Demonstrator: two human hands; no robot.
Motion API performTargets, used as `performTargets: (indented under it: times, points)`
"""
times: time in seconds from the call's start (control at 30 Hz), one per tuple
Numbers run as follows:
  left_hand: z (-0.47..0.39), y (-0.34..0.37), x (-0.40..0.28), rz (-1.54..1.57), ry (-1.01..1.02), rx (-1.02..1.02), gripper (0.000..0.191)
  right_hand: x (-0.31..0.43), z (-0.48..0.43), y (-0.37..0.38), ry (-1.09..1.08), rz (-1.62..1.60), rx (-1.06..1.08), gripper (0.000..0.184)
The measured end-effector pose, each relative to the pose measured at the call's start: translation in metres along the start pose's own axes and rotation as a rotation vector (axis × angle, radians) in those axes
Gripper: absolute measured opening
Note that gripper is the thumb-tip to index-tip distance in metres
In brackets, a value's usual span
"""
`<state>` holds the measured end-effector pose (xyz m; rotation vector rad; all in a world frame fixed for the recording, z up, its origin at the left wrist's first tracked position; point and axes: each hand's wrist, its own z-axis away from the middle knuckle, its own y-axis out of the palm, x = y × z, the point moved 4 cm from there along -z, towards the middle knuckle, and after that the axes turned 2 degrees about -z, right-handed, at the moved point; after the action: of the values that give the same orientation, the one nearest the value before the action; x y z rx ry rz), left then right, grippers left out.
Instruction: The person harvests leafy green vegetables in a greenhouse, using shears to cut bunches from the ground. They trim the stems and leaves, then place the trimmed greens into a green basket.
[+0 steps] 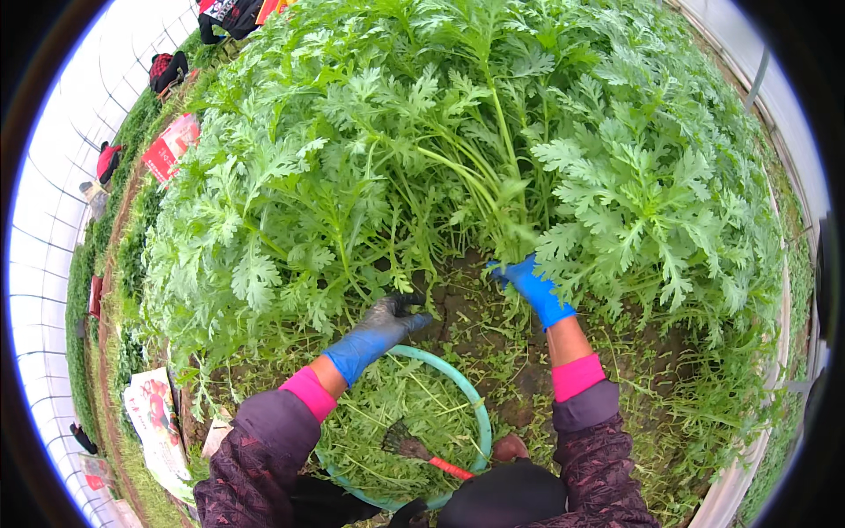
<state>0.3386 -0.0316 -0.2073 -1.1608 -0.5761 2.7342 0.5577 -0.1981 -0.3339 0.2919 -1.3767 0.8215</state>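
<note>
My left hand (386, 323), in a blue glove dirtied dark at the fingers, is beside the leafy greens (317, 191), low over the soil. Its thumb and fingers are apart, with nothing plainly between them. My right hand (528, 284), also blue-gloved, is closed at the base of a blurred bunch of green stems (511, 228); leaves partly cover its fingers. Below my left wrist lies a round container with a teal rim (485, 422), holding loose cut greens (370, 409). A brush-like tool (409, 445) with a red handle rests on those greens.
Dense tall greens rise ahead. Leaf scraps litter the soil (462, 297). A printed white bag (155, 422) lies at left, a red printed bag (171, 145) farther up. Several people (168, 71) are along the left rows. Plastic greenhouse walls (719, 39) border both sides.
</note>
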Motion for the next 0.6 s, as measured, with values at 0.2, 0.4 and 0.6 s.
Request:
performTargets:
  times: [0.2,0.4,0.6]
  points:
    - [-0.032,-0.010,-0.026,0.108,0.095,-0.143,0.074,0.030,-0.022,0.049,0.038,0.492,-0.068,0.056]
    - [-0.061,-0.031,-0.022,0.224,0.033,-0.205,0.076,0.043,-0.060,0.077,0.124,0.540,-0.111,0.046]
    - [-0.061,-0.040,-0.005,0.313,0.066,-0.169,0.068,0.034,-0.073,0.077,0.078,0.683,-0.114,0.049]
